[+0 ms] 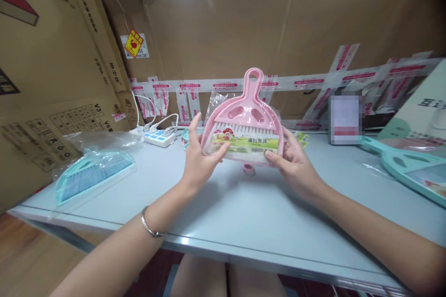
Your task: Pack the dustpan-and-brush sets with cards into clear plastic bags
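Note:
A pink dustpan-and-brush set (244, 116) in clear plastic wrap is held upright above the table, handle up. White bristles and a printed label with a mushroom picture show on its front. My left hand (202, 151) grips the lower left side, thumb across the label and forefinger stretched upward. My right hand (292, 158) pinches the lower right corner, thumb in front and the other fingers behind. On the table below the set sits a small pink ring-shaped thing (248, 169), partly hidden.
A wrapped turquoise dustpan set (94, 171) lies at left, another turquoise one (411, 162) at right. A white power strip (159, 137) with plugged cables is at the back. A phone-like screen (346, 118) stands against the big cardboard box (223, 23). The table's front edge (223, 253) is near me.

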Demonstrator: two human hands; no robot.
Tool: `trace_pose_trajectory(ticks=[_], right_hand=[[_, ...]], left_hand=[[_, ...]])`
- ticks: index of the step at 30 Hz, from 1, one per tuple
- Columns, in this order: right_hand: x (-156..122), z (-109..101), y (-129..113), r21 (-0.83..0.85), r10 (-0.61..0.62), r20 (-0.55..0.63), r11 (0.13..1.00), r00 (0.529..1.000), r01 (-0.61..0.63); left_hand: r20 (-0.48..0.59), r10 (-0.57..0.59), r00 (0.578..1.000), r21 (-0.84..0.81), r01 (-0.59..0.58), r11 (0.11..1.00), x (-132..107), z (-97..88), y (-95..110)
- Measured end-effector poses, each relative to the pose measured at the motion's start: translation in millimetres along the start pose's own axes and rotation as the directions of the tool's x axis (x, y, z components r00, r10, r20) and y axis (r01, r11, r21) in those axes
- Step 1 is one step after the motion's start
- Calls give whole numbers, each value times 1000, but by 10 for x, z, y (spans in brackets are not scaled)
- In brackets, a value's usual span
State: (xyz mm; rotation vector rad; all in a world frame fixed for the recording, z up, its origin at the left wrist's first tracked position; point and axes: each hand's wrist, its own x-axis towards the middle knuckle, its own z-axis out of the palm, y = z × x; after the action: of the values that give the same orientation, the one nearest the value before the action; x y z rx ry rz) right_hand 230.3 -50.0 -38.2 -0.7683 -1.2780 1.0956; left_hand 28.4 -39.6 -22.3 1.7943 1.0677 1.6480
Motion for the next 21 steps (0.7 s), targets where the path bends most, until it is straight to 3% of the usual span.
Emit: trace_pose_trajectory(ticks=[3, 6, 12, 17, 19, 21], right_hand=[[1, 13, 38, 4, 86, 9, 996, 996, -86], [25, 25, 92, -112, 137, -95, 983, 986, -147], [144, -125, 48, -230, 4, -197, 972, 980, -50], [205, -249, -136, -359, -144, -264, 932, 954, 41], [244, -359, -233, -379, -92, -270, 925, 959, -17], [291, -590, -342, -405, -17, -327, 906, 945, -123]], left_hand=[[76, -91, 993, 19, 89, 996, 34, -11, -19], [117, -130, 985, 0, 131, 991, 41, -4, -34], [255, -139, 957, -96, 168, 981, 0, 62, -86], [459, -139, 878, -163, 236, 958, -42, 102, -94], [521, -171, 836, -108, 264, 958, -52, 93, -83], [525, -193, 829, -41, 251, 967, -55, 72, -66]])
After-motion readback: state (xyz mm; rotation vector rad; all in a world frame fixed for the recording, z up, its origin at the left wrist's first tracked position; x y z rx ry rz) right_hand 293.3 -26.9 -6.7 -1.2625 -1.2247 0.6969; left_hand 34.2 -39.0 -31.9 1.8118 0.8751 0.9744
